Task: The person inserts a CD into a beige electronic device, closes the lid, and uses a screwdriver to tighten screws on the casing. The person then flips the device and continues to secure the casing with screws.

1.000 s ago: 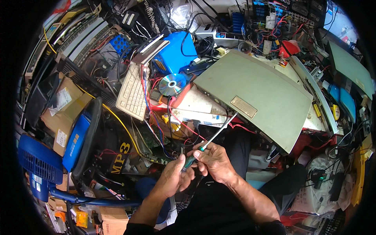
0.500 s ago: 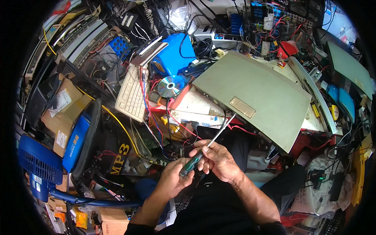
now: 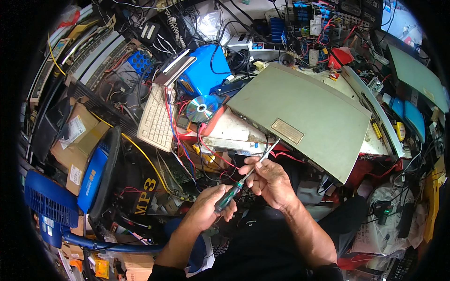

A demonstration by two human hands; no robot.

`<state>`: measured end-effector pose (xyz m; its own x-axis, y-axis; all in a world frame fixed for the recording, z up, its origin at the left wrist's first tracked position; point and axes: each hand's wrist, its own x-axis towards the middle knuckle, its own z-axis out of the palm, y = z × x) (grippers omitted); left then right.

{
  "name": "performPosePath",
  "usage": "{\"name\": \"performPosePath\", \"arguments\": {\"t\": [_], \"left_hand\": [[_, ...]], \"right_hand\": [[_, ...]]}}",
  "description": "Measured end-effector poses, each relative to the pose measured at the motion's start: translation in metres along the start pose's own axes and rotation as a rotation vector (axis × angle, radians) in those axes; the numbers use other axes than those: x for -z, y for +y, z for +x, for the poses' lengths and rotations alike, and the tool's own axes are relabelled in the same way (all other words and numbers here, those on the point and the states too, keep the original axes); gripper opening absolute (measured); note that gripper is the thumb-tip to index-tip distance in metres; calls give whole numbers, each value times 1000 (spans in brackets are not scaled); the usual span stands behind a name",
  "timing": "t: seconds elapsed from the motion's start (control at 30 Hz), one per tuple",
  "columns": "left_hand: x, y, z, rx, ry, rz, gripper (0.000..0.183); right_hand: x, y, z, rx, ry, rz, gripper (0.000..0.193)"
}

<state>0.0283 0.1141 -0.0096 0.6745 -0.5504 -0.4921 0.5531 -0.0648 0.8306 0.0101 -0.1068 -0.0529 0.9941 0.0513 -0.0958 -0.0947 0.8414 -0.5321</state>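
Note:
A long screwdriver [image 3: 228, 197] with a dark green handle and a thin metal shaft slants up and to the right in front of me. My left hand [image 3: 208, 206] is closed around its handle, the thumb lying along it. My right hand [image 3: 272, 182] pinches the shaft between thumb and fingers, partway up. The screwdriver's tip overlaps the near edge of a flat grey-green metal case [image 3: 323, 117]; whether it touches the case I cannot tell. That case lies tilted on the white work table [image 3: 236, 127], with a beige label plate [image 3: 287, 131] near its front edge.
Left of the case are a disc [image 3: 201, 107], a beige keyboard [image 3: 157, 119] and a blue box [image 3: 206, 68]. Red and blue wires hang over the table's near edge. A blue fan [image 3: 51, 196] stands at the lower left. Circuit boards and cables crowd the back.
My right hand has slid up the shaft, away from the handle, so the two hands are farther apart. The view has shifted slightly.

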Motion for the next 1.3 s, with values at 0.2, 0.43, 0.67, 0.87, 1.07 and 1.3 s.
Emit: {"name": "performPosePath", "arguments": {"t": [0.2,0.43,0.67,0.87,1.07,1.3], "left_hand": [[-12,45,69,-368,2,608,45],[-62,80,155,-77,-172,381,33],[-69,78,159,-127,-154,357,34],[-68,75,160,-91,-131,325,34],[-66,67,161,-135,-152,285,28],[-70,63,157,14,-161,186,25]], "right_hand": [[3,9,2,60,175,-237,22],[-12,10,-2,103,251,-125,25],[-8,0,-14,85,75,-36,26],[-8,8,-11,106,280,-185,26],[-5,23,-44,46,263,-524,39],[-12,-7,-133,414,338,-302,32]]}}
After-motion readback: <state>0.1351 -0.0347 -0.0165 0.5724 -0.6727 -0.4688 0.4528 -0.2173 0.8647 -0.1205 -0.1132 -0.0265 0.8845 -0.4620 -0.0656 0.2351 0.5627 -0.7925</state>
